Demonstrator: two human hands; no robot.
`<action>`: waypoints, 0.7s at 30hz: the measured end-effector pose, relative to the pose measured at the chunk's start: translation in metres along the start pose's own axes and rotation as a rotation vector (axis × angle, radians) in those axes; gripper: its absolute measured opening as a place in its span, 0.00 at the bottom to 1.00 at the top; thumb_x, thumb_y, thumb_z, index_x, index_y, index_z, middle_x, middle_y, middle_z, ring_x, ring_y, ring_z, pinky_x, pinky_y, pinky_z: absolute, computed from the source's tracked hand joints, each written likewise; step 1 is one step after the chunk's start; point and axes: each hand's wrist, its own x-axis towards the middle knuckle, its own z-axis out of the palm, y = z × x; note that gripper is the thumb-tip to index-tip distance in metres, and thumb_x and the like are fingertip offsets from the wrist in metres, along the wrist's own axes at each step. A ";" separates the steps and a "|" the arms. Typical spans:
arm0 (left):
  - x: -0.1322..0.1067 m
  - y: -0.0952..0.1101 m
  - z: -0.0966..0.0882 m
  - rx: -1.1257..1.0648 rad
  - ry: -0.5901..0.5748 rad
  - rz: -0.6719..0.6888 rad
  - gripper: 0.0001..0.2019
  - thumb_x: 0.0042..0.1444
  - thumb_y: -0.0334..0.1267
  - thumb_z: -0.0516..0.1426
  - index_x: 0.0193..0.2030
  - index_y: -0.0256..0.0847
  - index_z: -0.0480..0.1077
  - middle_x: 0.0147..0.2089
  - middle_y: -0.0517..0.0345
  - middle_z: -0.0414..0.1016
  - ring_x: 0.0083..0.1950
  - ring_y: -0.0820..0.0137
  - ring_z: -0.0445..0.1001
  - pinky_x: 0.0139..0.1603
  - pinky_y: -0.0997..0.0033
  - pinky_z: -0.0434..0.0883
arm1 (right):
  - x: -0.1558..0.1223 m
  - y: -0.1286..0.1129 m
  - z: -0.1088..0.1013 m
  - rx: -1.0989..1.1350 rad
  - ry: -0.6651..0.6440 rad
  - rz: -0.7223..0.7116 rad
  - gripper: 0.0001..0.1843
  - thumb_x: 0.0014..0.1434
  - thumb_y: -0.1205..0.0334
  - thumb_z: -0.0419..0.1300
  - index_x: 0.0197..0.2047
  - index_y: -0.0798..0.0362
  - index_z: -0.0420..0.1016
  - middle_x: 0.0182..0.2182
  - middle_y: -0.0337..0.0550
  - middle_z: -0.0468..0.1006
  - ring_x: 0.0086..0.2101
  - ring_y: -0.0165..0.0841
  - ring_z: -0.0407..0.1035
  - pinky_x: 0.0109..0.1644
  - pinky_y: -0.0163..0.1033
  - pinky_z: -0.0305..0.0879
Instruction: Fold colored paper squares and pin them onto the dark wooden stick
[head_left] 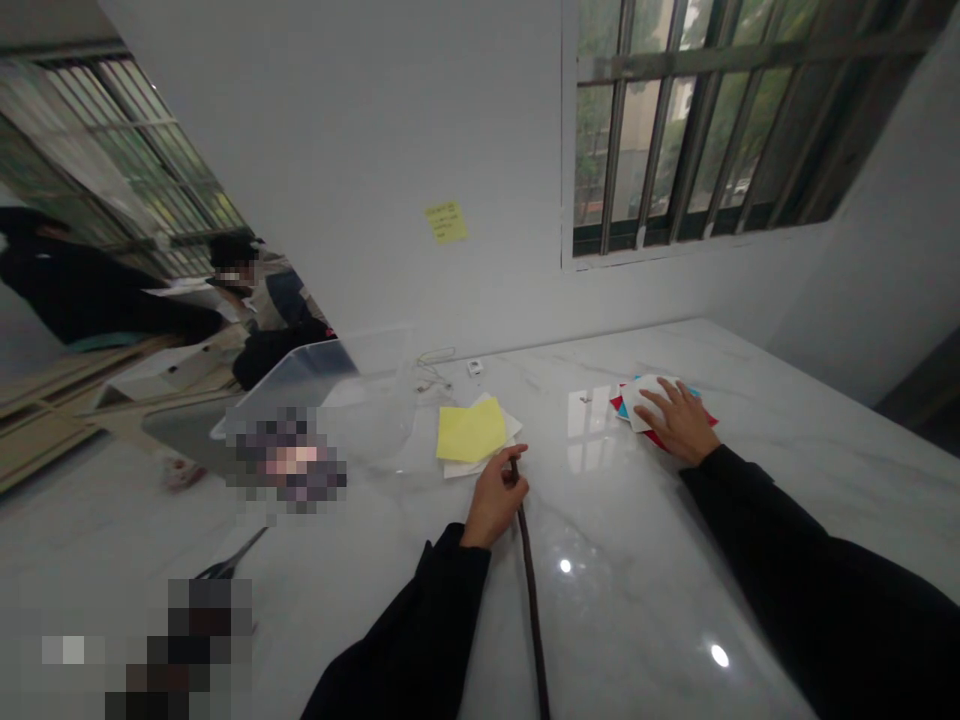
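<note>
My left hand (pixel 495 503) is at the middle of the table, its fingers curled in a pinch about the upper end of a long, thin, dark brown strip (pixel 532 585). That strip runs down past the bottom of the view; whether it is a stick or a cord I cannot tell. Just beyond the hand lie a yellow sheet (pixel 471 430) and white sheets (pixel 459 468) under it. Farther right, my right hand (pixel 679 425) rests with spread fingers on a white paper piece (pixel 640 401). Red (pixel 655 440) and blue (pixel 622 411) pieces stick out beneath it.
A clear plastic bin (pixel 375 400) stands left of the sheets, partly behind a pixelated patch. A small white object (pixel 474 367) sits near the wall. A yellow note (pixel 446 222) is on the wall. Dark scissors-like handles (pixel 225 566) lie at left. Two people (pixel 67 280) are beyond.
</note>
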 end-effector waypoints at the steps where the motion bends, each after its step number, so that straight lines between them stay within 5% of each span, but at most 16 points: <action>1: 0.000 -0.001 0.000 0.030 0.031 0.034 0.27 0.49 0.29 0.56 0.58 0.43 0.69 0.57 0.50 0.69 0.42 0.69 0.73 0.45 0.68 0.72 | 0.001 -0.007 -0.002 0.028 0.025 -0.028 0.27 0.65 0.46 0.48 0.61 0.47 0.69 0.67 0.49 0.56 0.66 0.57 0.44 0.64 0.68 0.45; 6: -0.002 0.007 -0.002 0.145 0.106 0.188 0.21 0.56 0.36 0.58 0.57 0.47 0.70 0.64 0.52 0.65 0.62 0.61 0.65 0.58 0.60 0.69 | 0.001 -0.041 -0.006 0.158 0.081 -0.181 0.23 0.63 0.47 0.52 0.56 0.48 0.73 0.67 0.47 0.55 0.66 0.51 0.45 0.68 0.60 0.45; 11: -0.001 0.017 -0.010 0.296 0.162 0.228 0.13 0.60 0.37 0.53 0.48 0.45 0.75 0.52 0.52 0.75 0.47 0.64 0.74 0.42 0.66 0.73 | -0.002 -0.057 -0.004 0.281 0.063 -0.259 0.20 0.62 0.50 0.55 0.54 0.47 0.75 0.65 0.48 0.58 0.65 0.50 0.47 0.66 0.60 0.50; 16: 0.006 0.005 -0.029 0.590 0.315 0.273 0.11 0.58 0.34 0.55 0.46 0.43 0.75 0.46 0.52 0.76 0.46 0.60 0.72 0.51 0.60 0.67 | -0.004 -0.062 -0.001 0.320 0.054 -0.299 0.17 0.62 0.52 0.57 0.51 0.48 0.77 0.62 0.50 0.65 0.64 0.48 0.51 0.65 0.58 0.52; 21: 0.012 -0.005 -0.035 0.715 0.328 0.332 0.12 0.58 0.35 0.56 0.49 0.43 0.74 0.47 0.52 0.75 0.48 0.58 0.70 0.53 0.59 0.66 | -0.005 -0.074 -0.009 0.392 -0.009 -0.367 0.13 0.63 0.56 0.57 0.46 0.49 0.79 0.47 0.49 0.77 0.51 0.43 0.67 0.58 0.52 0.61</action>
